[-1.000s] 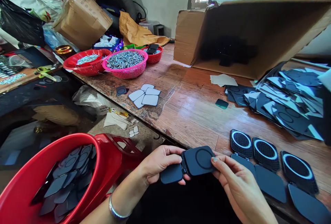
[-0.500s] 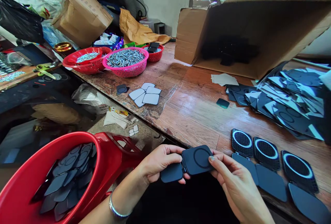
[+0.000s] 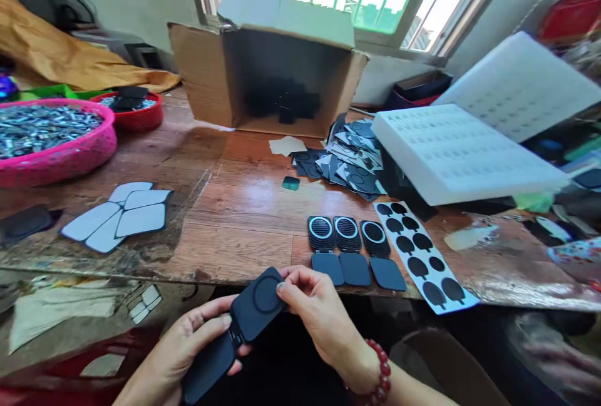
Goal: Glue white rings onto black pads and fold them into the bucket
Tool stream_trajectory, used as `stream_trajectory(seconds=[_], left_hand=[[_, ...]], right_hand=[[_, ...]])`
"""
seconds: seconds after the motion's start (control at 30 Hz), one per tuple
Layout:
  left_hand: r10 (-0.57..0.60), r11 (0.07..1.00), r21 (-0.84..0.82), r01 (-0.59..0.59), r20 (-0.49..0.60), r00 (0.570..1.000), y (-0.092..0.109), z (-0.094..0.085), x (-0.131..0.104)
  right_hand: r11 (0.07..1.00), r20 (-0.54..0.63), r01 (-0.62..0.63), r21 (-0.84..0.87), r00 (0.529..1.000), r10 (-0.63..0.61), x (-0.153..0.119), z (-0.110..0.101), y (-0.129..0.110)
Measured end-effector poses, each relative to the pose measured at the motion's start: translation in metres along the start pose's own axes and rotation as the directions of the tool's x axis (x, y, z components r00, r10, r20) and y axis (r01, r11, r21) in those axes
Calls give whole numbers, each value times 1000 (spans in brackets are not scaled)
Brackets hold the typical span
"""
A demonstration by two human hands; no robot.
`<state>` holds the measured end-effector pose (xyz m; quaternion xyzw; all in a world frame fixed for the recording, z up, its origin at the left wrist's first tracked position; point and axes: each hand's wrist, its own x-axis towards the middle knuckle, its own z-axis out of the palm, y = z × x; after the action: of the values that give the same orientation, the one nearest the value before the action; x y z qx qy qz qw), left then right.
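My left hand [image 3: 188, 340] is closed around a black folding phone stand [image 3: 257, 307], two flat square panels joined by a small hinge. Its thumb rests near the hinge, with fingertips showing underneath. The upper panel carries a dark ring, and my right hand [image 3: 322, 315] pinches that panel's right corner between thumb and fingers. The stand is tilted, its upper end pointing right. Beyond my right hand lie three opened stands [image 3: 347, 235] in a row, each with a white ring on a ribbed panel. Beside them is a white sheet of black round stickers [image 3: 420, 256].
A cardboard box [image 3: 200, 74] lies open on the wooden table [image 3: 248, 206], before the window. Near it are a pile of dark and white cut sheets [image 3: 354, 162] and white foam trays [image 3: 451, 156]. Leftward are white-backed pads [image 3: 119, 215] and a pink basket [image 3: 106, 137] of metal parts.
My view has swung right, bringing the sticker sheet and foam trays into sight. Both hands still hold the stand, which has turned to a steeper slant.
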<state>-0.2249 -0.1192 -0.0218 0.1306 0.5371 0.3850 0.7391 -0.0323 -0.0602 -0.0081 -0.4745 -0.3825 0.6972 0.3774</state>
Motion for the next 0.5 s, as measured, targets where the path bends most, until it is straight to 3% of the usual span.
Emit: stream_trajectory(seconds=[0.5], left_hand=[[6, 997, 79, -5, -13, 1000, -4, 4, -2]], right_hand=[[997, 18, -9, 77, 1000, 7, -7, -4, -5]])
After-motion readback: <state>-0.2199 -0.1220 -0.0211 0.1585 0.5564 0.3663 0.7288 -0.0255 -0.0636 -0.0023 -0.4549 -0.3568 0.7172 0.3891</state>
